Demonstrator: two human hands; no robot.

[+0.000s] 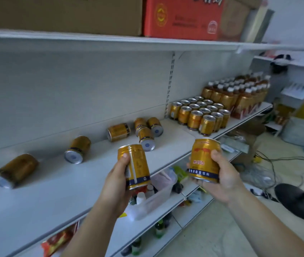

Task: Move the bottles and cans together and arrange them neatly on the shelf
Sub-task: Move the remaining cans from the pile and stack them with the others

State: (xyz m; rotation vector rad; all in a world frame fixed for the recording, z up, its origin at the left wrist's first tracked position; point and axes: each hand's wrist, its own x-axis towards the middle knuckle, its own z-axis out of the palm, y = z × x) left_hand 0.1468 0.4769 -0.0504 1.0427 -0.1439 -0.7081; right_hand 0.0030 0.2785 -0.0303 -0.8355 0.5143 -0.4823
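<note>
My left hand (pixel 116 184) grips a gold can (pixel 136 166) upright in front of the white shelf (pixel 58 193). My right hand (pixel 221 179) grips a second gold can (pixel 205 159), held a little higher and to the right. Several gold cans lie on their sides along the shelf: one at the far left (pixel 14 170), one further right (pixel 77 149), one near the back (pixel 118 132), and a cluster of three (pixel 147 132). A neat block of upright cans (pixel 200 115) stands at the right, with rows of white-capped bottles (pixel 238 95) behind it.
Cardboard boxes and a red carton (pixel 182 15) sit on the upper shelf. A lower shelf holds a clear bin (pixel 158 195) with small bottles and packets. On the floor to the right are cables and a black round stand base (pixel 297 201).
</note>
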